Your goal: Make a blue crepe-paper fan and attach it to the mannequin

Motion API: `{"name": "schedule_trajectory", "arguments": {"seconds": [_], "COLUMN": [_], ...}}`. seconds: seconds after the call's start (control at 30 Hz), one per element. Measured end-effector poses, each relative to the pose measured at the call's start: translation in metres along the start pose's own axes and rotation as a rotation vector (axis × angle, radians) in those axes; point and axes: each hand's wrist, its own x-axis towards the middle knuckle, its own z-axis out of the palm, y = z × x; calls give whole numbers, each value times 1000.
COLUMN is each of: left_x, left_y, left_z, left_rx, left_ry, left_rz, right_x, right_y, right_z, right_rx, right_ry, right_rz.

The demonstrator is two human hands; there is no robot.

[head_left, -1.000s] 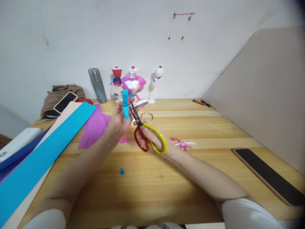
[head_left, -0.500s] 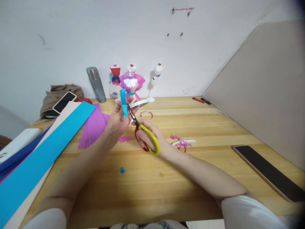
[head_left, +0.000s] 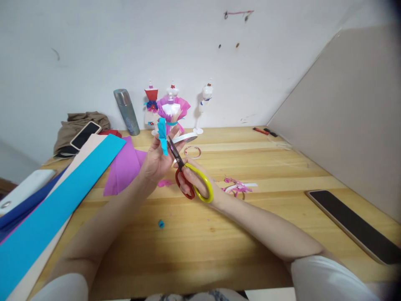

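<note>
My left hand (head_left: 158,161) pinches a ruffled strip of blue crepe paper (head_left: 162,136) and holds it upright above the table. In my right hand (head_left: 196,169) is a pair of scissors (head_left: 200,184) with one yellow and one red handle. Their dark blades are slightly apart, with the tips close to the paper's right edge; I cannot tell whether they touch it. A roll of white tape (head_left: 188,137) shows just behind my left fingers. Beyond my hands stands a small dress form (head_left: 171,109) in white and purple with a blue waistband.
More dress forms, including one in red (head_left: 151,95), stand by the wall beside a flask (head_left: 127,113). Blue paper sheets (head_left: 62,205) and purple paper (head_left: 123,171) lie left. Pink scraps (head_left: 238,184) and a phone (head_left: 354,225) lie right. A blue scrap (head_left: 161,224) sits in front.
The scissors' handles have spread and their blades have parted a little. My right hand has shifted slightly right, while my left hand still holds the blue strip in nearly the same place.
</note>
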Motion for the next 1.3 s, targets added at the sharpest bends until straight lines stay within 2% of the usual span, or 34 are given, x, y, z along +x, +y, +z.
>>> {"name": "schedule_trajectory", "arguments": {"seconds": [0.1,0.3,0.47,0.6,0.9,1.3], "left_x": [-1,-1,-3,-4,-4,-4], "left_y": [-1,-2,-2,-2,-1,3], "left_z": [-1,-1,5,7,10,8], "left_rx": [38,50,62,87,119,52], "left_ry": [-66,-79,-38,-58,-45,-24], "left_rz": [98,132,130,94,110,100], "right_x": [0,0,1,1,1,3], "right_y": [-7,-19,-9,0,-6,8], "right_z": [5,13,10,8,11,3], "right_rx": [-52,-126,-68,-47,-34,-5], "right_ry": [43,110,80,61,22,-22], "right_rz": [23,78,52,51,33,65]}}
